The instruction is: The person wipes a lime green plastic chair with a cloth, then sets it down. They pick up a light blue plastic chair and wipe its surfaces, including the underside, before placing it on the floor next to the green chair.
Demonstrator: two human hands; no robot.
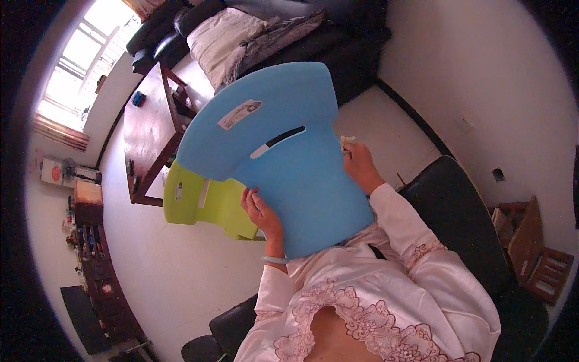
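Observation:
A blue plastic chair (307, 181) with a slot in its back lies across my lap, its wide backrest pointing away from me. A white label with writing (239, 114) sticks to the backrest. At the chair's left edge is my left hand (263, 215), its fingers curled against the rim. My right hand (359, 165), by the right edge, pinches a small pale crumpled piece (346, 142), perhaps cloth or paper. Beyond my left hand stands a lime-green plastic chair (221, 199), partly hidden by the blue one.
A dark wooden coffee table (149, 122) stands at the left, with a dark sofa (353, 59) bearing a pale cover (226, 36) behind. Black seats (457, 203) are around me. Wooden cabinets (102, 289) line the left wall; a small wooden rack (524, 235) stands at the right.

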